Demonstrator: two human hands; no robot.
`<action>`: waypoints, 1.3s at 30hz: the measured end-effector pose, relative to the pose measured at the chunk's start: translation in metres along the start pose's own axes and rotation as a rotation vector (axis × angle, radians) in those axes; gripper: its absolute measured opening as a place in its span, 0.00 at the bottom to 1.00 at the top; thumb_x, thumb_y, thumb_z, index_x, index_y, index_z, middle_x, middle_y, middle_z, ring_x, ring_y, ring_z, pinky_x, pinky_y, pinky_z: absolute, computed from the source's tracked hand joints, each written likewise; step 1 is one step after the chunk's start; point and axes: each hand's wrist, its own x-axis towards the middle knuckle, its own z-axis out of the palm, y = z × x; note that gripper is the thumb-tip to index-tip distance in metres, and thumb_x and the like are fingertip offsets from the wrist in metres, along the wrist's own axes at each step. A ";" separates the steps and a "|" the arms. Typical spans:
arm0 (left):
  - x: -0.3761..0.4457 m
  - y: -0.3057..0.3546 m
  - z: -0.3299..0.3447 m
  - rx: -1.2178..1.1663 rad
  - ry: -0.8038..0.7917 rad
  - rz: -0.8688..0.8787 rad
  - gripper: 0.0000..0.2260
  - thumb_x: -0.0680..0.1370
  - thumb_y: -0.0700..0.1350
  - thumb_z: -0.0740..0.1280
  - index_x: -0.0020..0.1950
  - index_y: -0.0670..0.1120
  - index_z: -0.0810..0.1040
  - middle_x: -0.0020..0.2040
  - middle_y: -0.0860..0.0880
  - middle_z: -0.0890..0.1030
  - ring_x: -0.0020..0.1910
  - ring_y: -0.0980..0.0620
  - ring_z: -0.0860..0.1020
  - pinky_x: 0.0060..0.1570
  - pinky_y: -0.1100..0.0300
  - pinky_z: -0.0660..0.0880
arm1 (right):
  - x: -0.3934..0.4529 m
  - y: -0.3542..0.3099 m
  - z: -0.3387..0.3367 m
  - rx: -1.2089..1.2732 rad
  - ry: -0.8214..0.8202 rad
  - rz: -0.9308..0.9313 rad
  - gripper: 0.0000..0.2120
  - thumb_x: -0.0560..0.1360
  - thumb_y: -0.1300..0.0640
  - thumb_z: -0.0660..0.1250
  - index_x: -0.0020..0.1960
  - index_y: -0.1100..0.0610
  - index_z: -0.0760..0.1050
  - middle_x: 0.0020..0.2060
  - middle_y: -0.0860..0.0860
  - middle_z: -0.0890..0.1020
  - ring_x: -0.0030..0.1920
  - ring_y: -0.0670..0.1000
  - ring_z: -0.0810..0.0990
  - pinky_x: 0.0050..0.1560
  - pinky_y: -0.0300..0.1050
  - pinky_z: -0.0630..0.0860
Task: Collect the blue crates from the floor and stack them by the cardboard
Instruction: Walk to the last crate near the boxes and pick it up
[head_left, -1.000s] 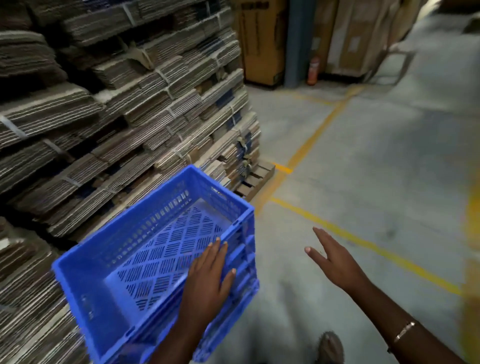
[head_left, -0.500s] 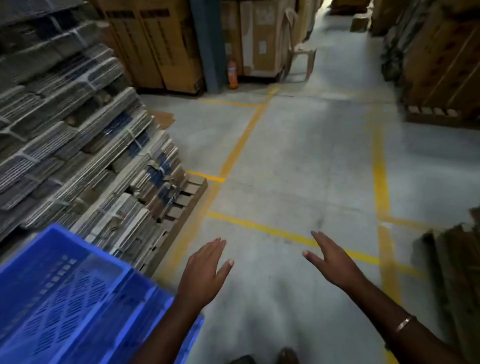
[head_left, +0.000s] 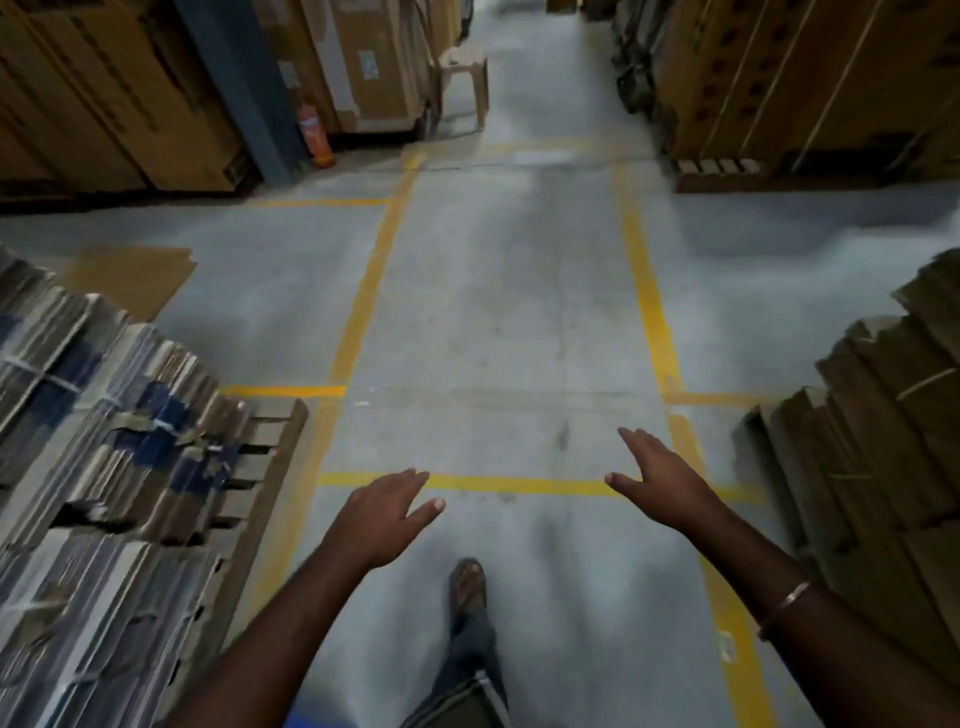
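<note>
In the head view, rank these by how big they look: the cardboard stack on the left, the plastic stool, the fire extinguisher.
1. Cardboard stack, though nearness inflates it.
2. Plastic stool.
3. Fire extinguisher, narrower than the stool.

yellow lines (head_left: 644, 291) cross the grey floor (head_left: 493, 291)

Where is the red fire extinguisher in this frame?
In the head view it stands far off at upper left: the fire extinguisher is on the floor beside the blue pillar, between stacks of cardboard boxes.

both arms reach forward, left grip (head_left: 387, 512) and right grip (head_left: 660, 480) empty (fingers loosely spread).
</note>
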 end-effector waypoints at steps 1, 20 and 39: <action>0.024 -0.007 -0.009 0.009 -0.002 0.015 0.52 0.63 0.81 0.35 0.78 0.54 0.63 0.78 0.52 0.64 0.76 0.53 0.62 0.72 0.54 0.60 | 0.016 -0.001 -0.007 -0.006 0.014 0.010 0.37 0.77 0.44 0.65 0.79 0.52 0.53 0.79 0.55 0.56 0.79 0.52 0.53 0.75 0.47 0.56; 0.402 -0.020 -0.129 0.129 -0.155 0.271 0.30 0.79 0.67 0.54 0.76 0.52 0.66 0.75 0.53 0.69 0.74 0.51 0.67 0.69 0.54 0.65 | 0.223 0.031 -0.105 0.066 0.097 0.428 0.38 0.75 0.45 0.68 0.79 0.53 0.55 0.75 0.56 0.66 0.73 0.56 0.66 0.68 0.49 0.67; 0.793 0.115 -0.202 0.143 -0.193 0.373 0.54 0.62 0.82 0.34 0.76 0.53 0.66 0.76 0.53 0.68 0.74 0.52 0.67 0.71 0.54 0.64 | 0.507 0.170 -0.261 0.100 0.076 0.627 0.39 0.75 0.44 0.69 0.79 0.54 0.55 0.73 0.58 0.68 0.71 0.57 0.69 0.66 0.46 0.68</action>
